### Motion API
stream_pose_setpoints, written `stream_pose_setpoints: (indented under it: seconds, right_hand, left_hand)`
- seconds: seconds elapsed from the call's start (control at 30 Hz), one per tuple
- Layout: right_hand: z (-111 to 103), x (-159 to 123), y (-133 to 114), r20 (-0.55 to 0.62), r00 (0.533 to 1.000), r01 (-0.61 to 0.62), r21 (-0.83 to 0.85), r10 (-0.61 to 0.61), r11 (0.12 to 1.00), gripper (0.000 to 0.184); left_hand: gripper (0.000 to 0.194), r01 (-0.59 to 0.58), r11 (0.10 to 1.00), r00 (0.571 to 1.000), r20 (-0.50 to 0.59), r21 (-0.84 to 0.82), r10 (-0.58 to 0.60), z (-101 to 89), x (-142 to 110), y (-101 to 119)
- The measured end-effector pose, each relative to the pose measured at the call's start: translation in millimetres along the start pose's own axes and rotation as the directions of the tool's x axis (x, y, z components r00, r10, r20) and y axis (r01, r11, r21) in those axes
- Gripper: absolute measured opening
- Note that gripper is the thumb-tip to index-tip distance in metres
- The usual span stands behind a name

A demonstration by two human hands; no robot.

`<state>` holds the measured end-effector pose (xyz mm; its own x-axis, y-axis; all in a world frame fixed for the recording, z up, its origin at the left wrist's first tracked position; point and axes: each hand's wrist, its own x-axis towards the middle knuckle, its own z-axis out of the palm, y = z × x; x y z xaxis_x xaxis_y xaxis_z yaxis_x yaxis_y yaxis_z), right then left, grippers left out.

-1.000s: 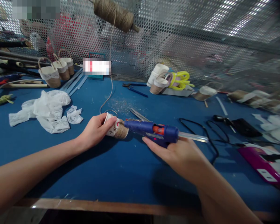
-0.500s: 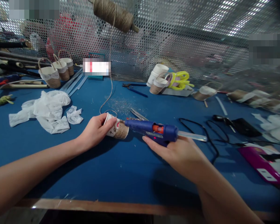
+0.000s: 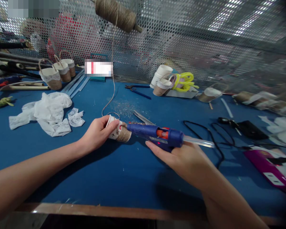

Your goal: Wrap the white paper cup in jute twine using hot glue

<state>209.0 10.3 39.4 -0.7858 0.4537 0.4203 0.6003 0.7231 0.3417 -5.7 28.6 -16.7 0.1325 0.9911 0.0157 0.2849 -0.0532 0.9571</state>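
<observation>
Angled inward, left hand (image 3: 95, 135) clamps fingers (image 3: 111, 127) on a tilted cup (image 3: 119, 135), right hand (image 3: 183, 160) on a glue gun (image 3: 149, 131).

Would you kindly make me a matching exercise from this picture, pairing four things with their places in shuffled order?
Things:
1. Glue gun
2. Spool of twine
3. Cup
4. Pliers

Places:
A. On the blue table, left of the stack of white cups
B. In the left hand
C. High up, in front of the metal mesh
D. In the right hand

Right pairs: 1-D, 2-C, 3-B, 4-A.
</observation>
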Motion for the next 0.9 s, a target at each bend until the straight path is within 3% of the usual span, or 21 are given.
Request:
stream_pose_setpoints:
  seconds: [0.1, 0.27, 0.37, 0.47, 0.6, 0.77, 0.9]
  right_hand:
    - [-1, -2, -1, -0.040, 0.985, 0.160, -0.162, -0.168, 0.974, 0.046]
    - [-4, -1, -5, -0.045, 0.989, 0.134, -0.158, -0.143, 0.978, 0.049]
    - [-3, -3, -8, -0.037, 0.996, 0.077, -0.085, -0.081, 0.993, 0.049]
    - [2, -9, -11, -0.004, 0.997, -0.077, 0.040, 0.077, 0.996, 0.043]
    - [7, -17, -14, 0.083, 0.963, -0.267, 0.181, 0.256, 0.947, 0.029]
    - [8, -17, -16, 0.086, 0.955, -0.296, 0.272, 0.284, 0.916, 0.026]
    - [10, -19, -14, 0.069, 0.966, -0.258, 0.225, 0.249, 0.940, 0.024]
  left_hand:
    - [0.030, 0.015, 0.999, 1.000, 0.021, -0.050, -0.014, 0.1, 0, 1]
    - [0.029, 0.035, 0.998, 0.999, 0.012, -0.042, -0.035, -0.2, 0, 2]
    - [0.031, 0.032, 0.999, 0.999, 0.007, -0.018, -0.032, -0.4, 0, 1]
    - [0.031, 0.019, 1.000, 1.000, 0.004, 0.002, -0.019, -0.6, 0, 2]
    - [0.031, 0.021, 1.000, 1.000, 0.001, 0.007, -0.021, -0.5, 0, 3]
    - [0.033, 0.024, 1.000, 1.000, -0.001, -0.003, -0.024, -0.1, 1, 2]
    - [0.034, 0.026, 1.000, 1.000, -0.004, -0.001, -0.026, -0.3, 1, 0]
